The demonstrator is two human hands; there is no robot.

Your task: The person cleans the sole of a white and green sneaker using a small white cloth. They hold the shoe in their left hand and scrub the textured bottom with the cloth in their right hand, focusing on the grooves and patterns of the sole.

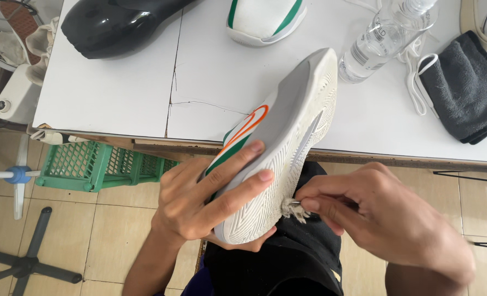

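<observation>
White rubber fills the head view: the sneaker [279, 142] lies sole-up over the person's lap at the near edge of the surface [117, 87]. The left hand [199, 203] is wrapped on its heel end, fingers [238, 164] pressed across the tread. The right hand [386, 219] has its fingers pinched together on a small brush [295, 207], frayed bristles touching the sole's edge. To clean well, I judge the shoe should stay firmly braced while short strokes follow the grooves, with the bristles kept angled into the rim.

As for containers, a clear plastic bottle [383, 38] lies tilted on the surface, holding some clear liquid; its cap is out of view. A green slatted crate [90, 164] sits beneath the surface, its contents hidden. A grey cloth [463, 87] rests near the bottle.
</observation>
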